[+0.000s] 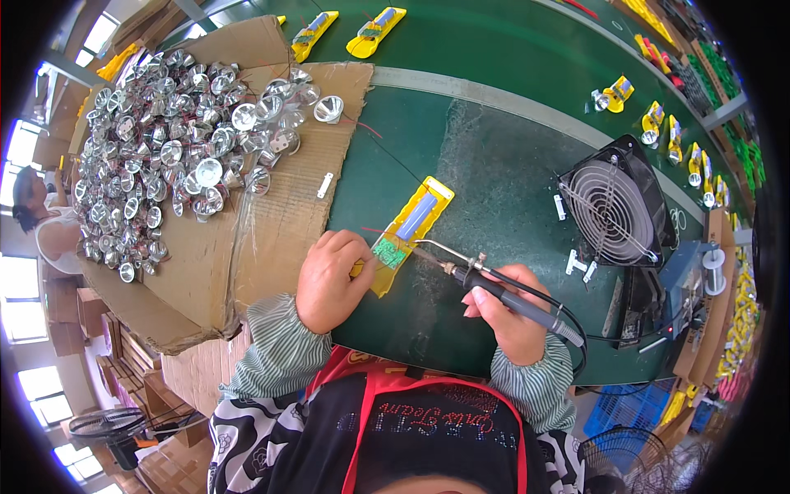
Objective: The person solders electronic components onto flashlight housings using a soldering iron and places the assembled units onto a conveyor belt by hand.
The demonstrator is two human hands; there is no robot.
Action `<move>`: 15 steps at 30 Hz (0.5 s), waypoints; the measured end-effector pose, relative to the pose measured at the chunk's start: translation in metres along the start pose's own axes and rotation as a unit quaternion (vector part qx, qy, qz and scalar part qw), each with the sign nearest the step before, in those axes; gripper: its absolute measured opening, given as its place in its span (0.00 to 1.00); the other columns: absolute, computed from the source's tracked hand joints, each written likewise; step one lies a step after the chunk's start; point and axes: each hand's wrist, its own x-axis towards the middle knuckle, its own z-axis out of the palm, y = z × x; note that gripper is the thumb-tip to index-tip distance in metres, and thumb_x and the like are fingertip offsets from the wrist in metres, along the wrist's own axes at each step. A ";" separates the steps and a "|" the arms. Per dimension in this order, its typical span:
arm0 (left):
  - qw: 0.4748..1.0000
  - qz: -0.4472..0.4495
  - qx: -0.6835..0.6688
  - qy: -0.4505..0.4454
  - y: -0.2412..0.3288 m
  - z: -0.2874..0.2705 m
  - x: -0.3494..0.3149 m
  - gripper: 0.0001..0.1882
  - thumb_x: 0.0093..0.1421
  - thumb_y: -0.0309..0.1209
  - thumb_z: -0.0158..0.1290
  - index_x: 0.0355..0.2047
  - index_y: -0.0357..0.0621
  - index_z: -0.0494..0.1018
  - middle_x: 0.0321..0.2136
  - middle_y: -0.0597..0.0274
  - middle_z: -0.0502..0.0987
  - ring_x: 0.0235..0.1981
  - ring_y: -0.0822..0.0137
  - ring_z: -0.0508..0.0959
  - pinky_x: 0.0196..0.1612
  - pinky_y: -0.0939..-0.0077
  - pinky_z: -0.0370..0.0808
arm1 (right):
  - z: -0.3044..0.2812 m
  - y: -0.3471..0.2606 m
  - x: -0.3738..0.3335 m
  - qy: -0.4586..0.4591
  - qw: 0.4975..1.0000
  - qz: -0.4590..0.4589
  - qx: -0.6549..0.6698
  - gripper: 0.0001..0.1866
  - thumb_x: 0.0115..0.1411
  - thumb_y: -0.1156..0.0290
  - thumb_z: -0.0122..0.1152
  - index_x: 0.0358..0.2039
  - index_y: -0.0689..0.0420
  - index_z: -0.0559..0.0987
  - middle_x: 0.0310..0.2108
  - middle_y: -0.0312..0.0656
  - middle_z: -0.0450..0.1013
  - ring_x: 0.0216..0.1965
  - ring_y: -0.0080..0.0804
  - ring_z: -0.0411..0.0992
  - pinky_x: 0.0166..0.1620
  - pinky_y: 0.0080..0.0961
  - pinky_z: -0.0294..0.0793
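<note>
A yellow flashlight casing (383, 283) lies slantwise on the green bench in front of me. Inside it sit a blue cylindrical battery (417, 216) and a small green circuit board (388, 253), with thin red and black wires trailing out. My left hand (336, 278) has its fingers curled and pinched at the casing's left edge beside the board; the fingertips are partly hidden. In my right hand (512, 313) is a soldering iron (502, 298), gripped like a pen. A thin bent metal tube (448, 249) runs along the iron, and both tips are close to the board.
Cardboard (288, 218) on the left bears a heap of silvery reflector cups (173, 148). A black fan (611, 206) and a solder spool (714, 262) stand at right. More yellow casings (376, 33) lie on the far green surface. Another person (58, 222) is at far left.
</note>
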 end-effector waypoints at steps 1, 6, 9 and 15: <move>1.000 -0.003 0.000 0.002 0.000 0.000 0.000 0.04 0.49 0.23 0.56 0.24 0.38 0.72 0.30 0.56 0.74 0.34 0.56 0.73 0.38 0.66 0.70 | -0.002 -0.001 -0.001 0.000 1.000 -0.001 0.001 0.09 0.53 0.81 0.59 0.34 0.68 0.71 0.25 0.47 0.76 0.25 0.25 0.76 0.29 0.20 0.77; 0.996 0.009 0.080 -0.029 0.011 -0.008 -0.008 0.11 0.49 0.32 0.59 0.30 0.40 0.73 0.32 0.57 0.75 0.36 0.56 0.73 0.40 0.64 0.69 | -0.014 -0.004 -0.005 0.028 1.000 -0.008 -0.003 0.09 0.55 0.80 0.59 0.35 0.68 0.70 0.25 0.48 0.76 0.25 0.27 0.75 0.29 0.21 0.77; 0.983 0.017 0.163 -0.077 0.024 -0.009 -0.016 0.18 0.48 0.39 0.60 0.34 0.41 0.72 0.34 0.57 0.75 0.38 0.57 0.73 0.43 0.62 0.67 | -0.023 -0.004 -0.008 0.043 0.999 -0.002 0.002 0.09 0.55 0.81 0.58 0.35 0.68 0.70 0.25 0.48 0.75 0.25 0.27 0.75 0.30 0.21 0.77; 0.997 0.006 0.062 -0.039 0.026 -0.005 0.019 0.17 0.50 0.37 0.60 0.35 0.38 0.71 0.35 0.55 0.73 0.30 0.58 0.76 0.34 0.66 0.73 | -0.039 -0.006 -0.011 0.088 0.996 -0.020 0.013 0.09 0.55 0.81 0.58 0.36 0.68 0.70 0.26 0.49 0.75 0.24 0.27 0.75 0.30 0.21 0.77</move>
